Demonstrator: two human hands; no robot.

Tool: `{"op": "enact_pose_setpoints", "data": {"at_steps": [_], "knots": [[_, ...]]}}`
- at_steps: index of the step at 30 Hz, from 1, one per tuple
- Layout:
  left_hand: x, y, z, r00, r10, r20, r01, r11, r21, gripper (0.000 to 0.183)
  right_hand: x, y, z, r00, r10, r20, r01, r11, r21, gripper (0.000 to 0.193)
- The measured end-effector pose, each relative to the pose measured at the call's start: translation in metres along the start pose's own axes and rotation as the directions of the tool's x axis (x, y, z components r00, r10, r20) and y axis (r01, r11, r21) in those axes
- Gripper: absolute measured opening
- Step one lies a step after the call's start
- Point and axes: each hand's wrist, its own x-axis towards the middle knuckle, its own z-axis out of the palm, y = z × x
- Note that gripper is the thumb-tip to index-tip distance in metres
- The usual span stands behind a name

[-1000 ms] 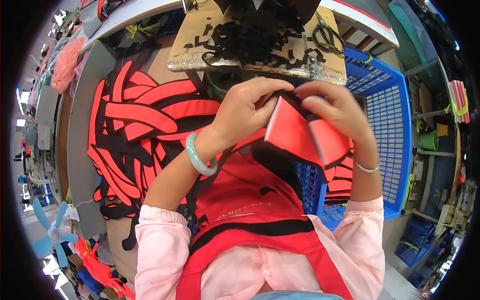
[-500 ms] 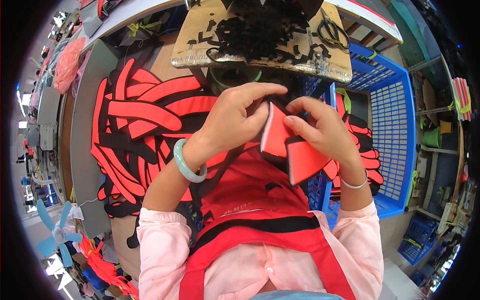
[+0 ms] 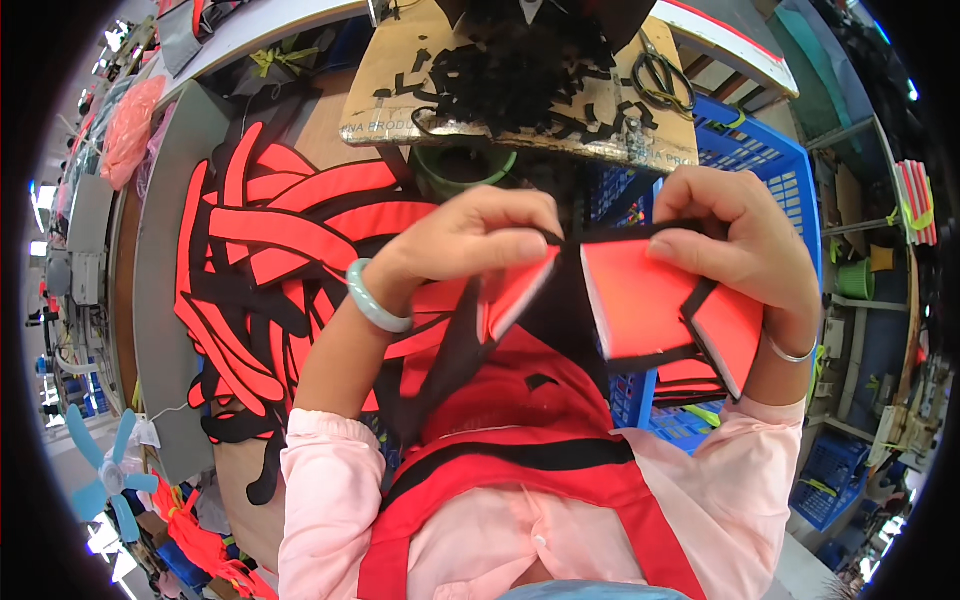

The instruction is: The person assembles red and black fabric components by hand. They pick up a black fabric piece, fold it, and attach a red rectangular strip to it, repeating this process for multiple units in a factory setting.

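In front of my red apron (image 3: 515, 395) I hold a coral-red fabric piece (image 3: 640, 310) with black edging, one hand at each side. My left hand (image 3: 470, 235), with a jade-green bangle on its wrist, pinches a folded coral end with pale cut edges. My right hand (image 3: 735, 235) grips the flatter end between thumb and fingers, thumb on top. Black material lies between the two coral parts; whether it joins them is hard to tell. A further black-edged coral flap hangs below my right hand. To the left lies a heap of black-edged coral strips (image 3: 285, 230).
Ahead, a board (image 3: 385, 65) carries a pile of black scraps (image 3: 510, 80) and black-handled scissors (image 3: 663, 82). Beneath it sits a green container (image 3: 450, 180). A blue plastic basket (image 3: 790, 170) with coral pieces stands at my right, and a light-blue fan (image 3: 112, 477) at lower left.
My hands have drawn apart, the right one moving right and the left slightly left. The coral piece has spread out between them, showing more of its face and black edging.
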Motion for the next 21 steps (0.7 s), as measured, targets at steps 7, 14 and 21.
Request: {"op": "enact_pose_setpoints", "data": {"at_steps": [7, 14, 21], "knots": [[0.016, 0.041, -0.036, 0.942, -0.022, -0.334, 0.160, 0.906, 0.391, 0.024, 0.046, 0.025, 0.012, 0.924, -0.248, -0.292, 0.169, 0.947, -0.272, 0.029], [0.052, 0.054, -0.068, 0.815, -0.096, -0.572, 0.392, 0.818, 0.421, 0.029, 0.097, 0.041, 0.004, 0.899, -0.195, -0.392, 0.043, 0.931, -0.363, 0.038], [0.073, 0.045, -0.100, 0.751, -0.217, -0.624, 0.469, 0.841, 0.271, 0.033, 0.124, 0.040, -0.015, 0.934, -0.092, -0.345, -0.037, 0.936, -0.350, 0.041]]}}
